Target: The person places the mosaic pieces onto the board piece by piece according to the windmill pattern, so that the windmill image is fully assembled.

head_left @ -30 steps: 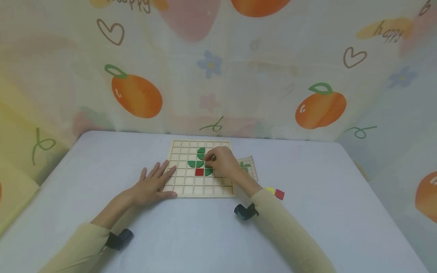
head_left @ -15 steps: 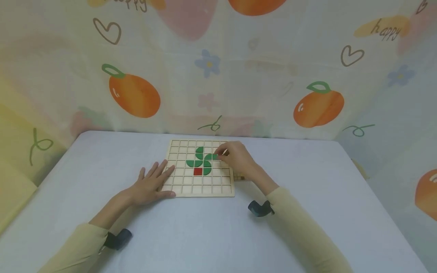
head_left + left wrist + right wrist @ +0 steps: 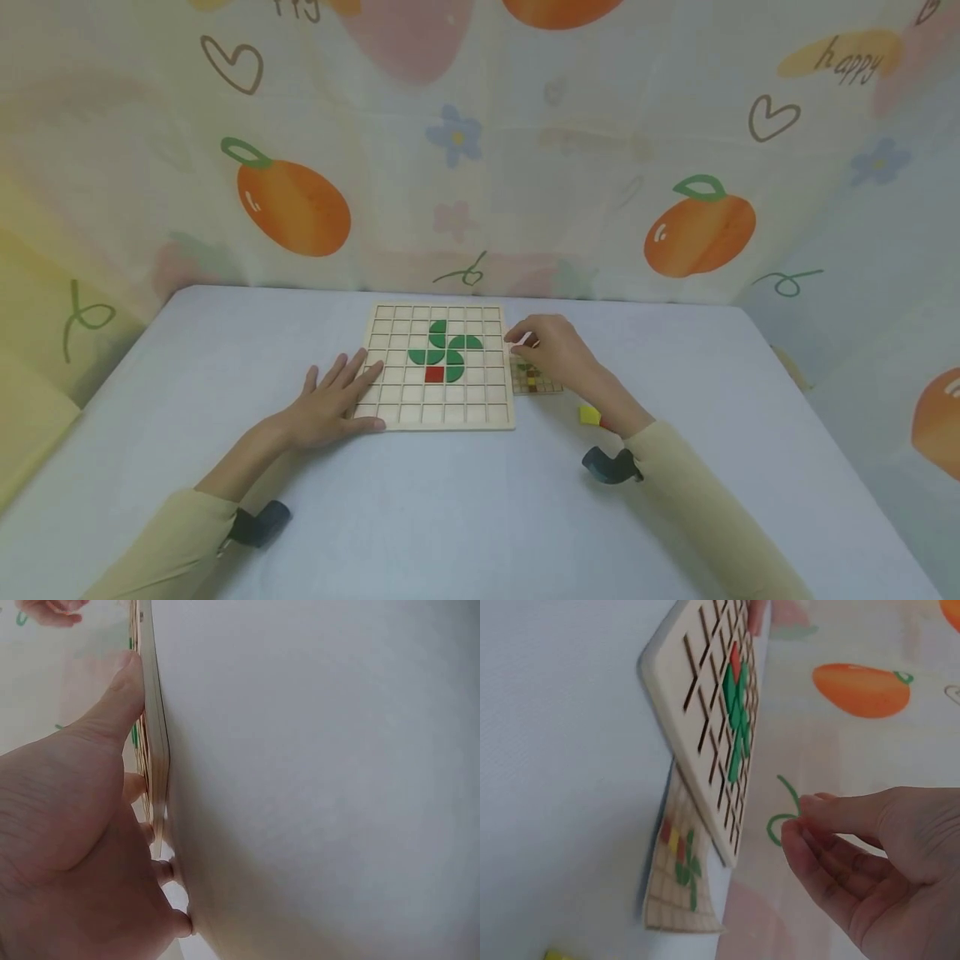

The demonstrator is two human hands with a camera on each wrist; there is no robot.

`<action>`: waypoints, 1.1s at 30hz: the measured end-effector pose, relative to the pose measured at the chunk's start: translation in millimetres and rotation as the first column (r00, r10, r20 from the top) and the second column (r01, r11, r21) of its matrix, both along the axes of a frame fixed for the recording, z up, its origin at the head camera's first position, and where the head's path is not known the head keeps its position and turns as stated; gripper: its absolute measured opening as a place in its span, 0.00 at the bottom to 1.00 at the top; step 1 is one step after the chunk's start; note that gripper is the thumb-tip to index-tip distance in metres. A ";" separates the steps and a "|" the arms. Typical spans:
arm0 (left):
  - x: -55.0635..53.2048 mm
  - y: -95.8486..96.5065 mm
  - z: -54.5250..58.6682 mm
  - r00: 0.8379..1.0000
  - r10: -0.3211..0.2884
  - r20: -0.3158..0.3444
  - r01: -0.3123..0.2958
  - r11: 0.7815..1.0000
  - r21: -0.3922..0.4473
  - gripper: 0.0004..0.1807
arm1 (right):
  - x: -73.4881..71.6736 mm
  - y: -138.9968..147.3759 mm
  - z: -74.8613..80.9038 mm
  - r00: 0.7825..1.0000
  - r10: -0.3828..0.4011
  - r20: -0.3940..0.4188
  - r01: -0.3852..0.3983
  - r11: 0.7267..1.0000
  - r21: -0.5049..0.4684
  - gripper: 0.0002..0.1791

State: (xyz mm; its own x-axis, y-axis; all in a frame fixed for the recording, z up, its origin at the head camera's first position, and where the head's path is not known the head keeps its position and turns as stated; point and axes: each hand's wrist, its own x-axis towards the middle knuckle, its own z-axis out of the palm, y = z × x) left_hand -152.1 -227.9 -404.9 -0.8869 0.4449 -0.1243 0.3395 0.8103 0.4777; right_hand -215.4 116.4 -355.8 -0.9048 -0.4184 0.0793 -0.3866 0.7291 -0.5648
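A wooden grid board (image 3: 450,408) lies on the table with a pinwheel of green quarter-circle tiles (image 3: 455,358) in its middle. A red square tile (image 3: 434,375) fills the cell below the pinwheel's left part. Spread over the board's left edge, my left hand (image 3: 326,412) rests with its thumb at the near corner. My right hand (image 3: 551,346) hovers just past the board's right edge, over a pattern card (image 3: 540,385). In the right wrist view the right hand's thumb and forefinger (image 3: 799,825) are close together, with nothing visible between them.
The pattern card (image 3: 682,870) shows a green, red and yellow design and curls up at one end. Right of the board lie a yellow tile (image 3: 589,415) and a red tile (image 3: 608,426), the latter partly behind my right wrist. A patterned cloth backdrop (image 3: 480,167) rises behind the table.
My right hand has moved right, off the board and over the card. The green tiles at the pinwheel's right, covered by that hand before, now show in place. My left hand stays put.
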 end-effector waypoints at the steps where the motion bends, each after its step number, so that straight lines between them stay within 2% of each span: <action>1: 0.1 0.0 0.0 1.000 -0.001 0.000 0.001 1.000 0.000 0.51 | 0.8 3.3 -1.0 1.000 -0.001 0.001 0.001 1.000 0.000 0.10; 5: -0.2 -0.1 -0.4 1.000 -0.006 0.002 0.006 1.000 0.010 0.51 | 3.6 14.5 -4.0 1.000 -0.010 0.010 0.010 1.000 0.014 0.10; 13: -2.2 0.2 -3.8 1.000 -0.007 0.007 0.007 1.000 0.011 0.51 | 10.9 30.9 -4.0 0.999 0.023 0.038 -0.025 0.999 0.042 0.11; 19: -1.9 1.5 -1.0 1.000 -0.003 0.015 0.003 1.000 0.001 0.52 | 18.5 43.1 -7.8 0.998 0.060 0.024 -0.061 0.996 0.058 0.13; 23: -1.5 2.5 2.0 1.000 -0.001 0.022 0.001 1.000 0.000 0.52 | 23.7 51.3 -13.5 0.998 0.055 0.018 -0.057 0.994 0.095 0.13; 33: -1.4 0.6 0.0 1.000 -0.001 0.016 0.001 1.000 -0.007 0.52 | 38.4 74.4 -21.0 0.995 0.031 0.096 -0.044 0.989 0.139 0.14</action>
State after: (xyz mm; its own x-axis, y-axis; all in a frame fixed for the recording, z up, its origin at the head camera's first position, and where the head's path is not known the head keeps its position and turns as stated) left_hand -153.5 -227.3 -404.9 -0.8845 0.4444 -0.1418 0.3322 0.8135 0.4773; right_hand -176.9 190.8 -376.8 -0.8890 -0.4531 -0.0664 -0.3657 0.7897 -0.4926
